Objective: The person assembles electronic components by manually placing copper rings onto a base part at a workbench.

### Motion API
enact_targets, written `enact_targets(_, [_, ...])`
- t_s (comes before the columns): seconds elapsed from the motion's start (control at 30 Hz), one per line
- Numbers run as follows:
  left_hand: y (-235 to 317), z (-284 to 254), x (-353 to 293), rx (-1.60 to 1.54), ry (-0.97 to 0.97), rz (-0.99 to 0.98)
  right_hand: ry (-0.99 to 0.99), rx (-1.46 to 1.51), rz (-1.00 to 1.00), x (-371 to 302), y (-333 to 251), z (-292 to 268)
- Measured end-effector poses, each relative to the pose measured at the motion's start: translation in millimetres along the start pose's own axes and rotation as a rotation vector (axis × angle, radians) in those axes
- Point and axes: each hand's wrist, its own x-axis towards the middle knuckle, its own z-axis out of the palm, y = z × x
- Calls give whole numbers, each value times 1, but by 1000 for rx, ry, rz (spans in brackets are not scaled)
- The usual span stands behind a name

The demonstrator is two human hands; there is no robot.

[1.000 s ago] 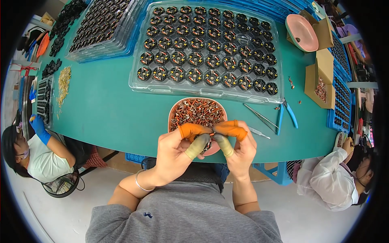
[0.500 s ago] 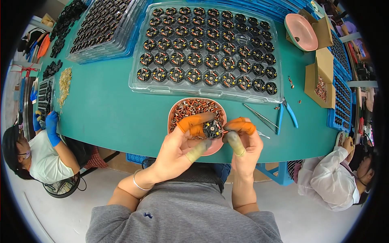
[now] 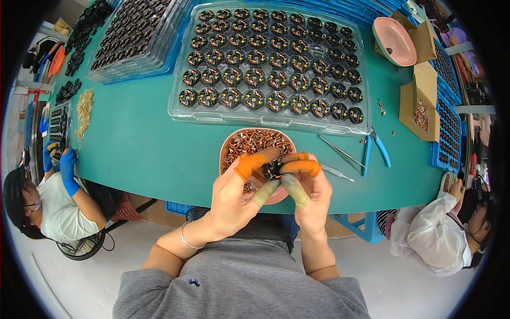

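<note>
Green counter surface (image 3: 133,127) is spread beyond the left hand (image 3: 232,194) and right hand (image 3: 312,194). Between them, close together above a pink bowl (image 3: 277,199) of small orange-and-silver parts (image 3: 257,140), a round black electrical component (image 3: 272,170) is clamped. If pinched unevenly, it could be dropped among those parts; if squeezed too hard, damaged.

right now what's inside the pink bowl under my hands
The pink bowl holds heaped small orange and silvery parts. The left hand, right hand and black part they hold cover some of its near side; the heap hides whatever lies beneath.
</note>
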Motion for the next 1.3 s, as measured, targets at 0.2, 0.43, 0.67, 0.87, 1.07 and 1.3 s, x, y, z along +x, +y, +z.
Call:
enact_targets(0.2, [13,-10,3,-274,-84,-181,-30,44,-10,2,1,1])
enact_targets(0.43, [-2,-13,-2,-229,-94,-114,-80,36,-30,3,0,1])
enact_targets(0.67, [3,-18,-1,-155,-107,-80,-45,-134,-8,2,-3,1])
enact_targets(0.87, [12,-8,7,-584,53,-222,17,-162,-116,0,6,9])
enact_targets(1.07, [14,-9,10,-686,112,-309,129,-345,-266,-5,7,7])
enact_targets(1.3, [13,-5,8,-692,136,-306,102,-625,-400,-1,4,4])
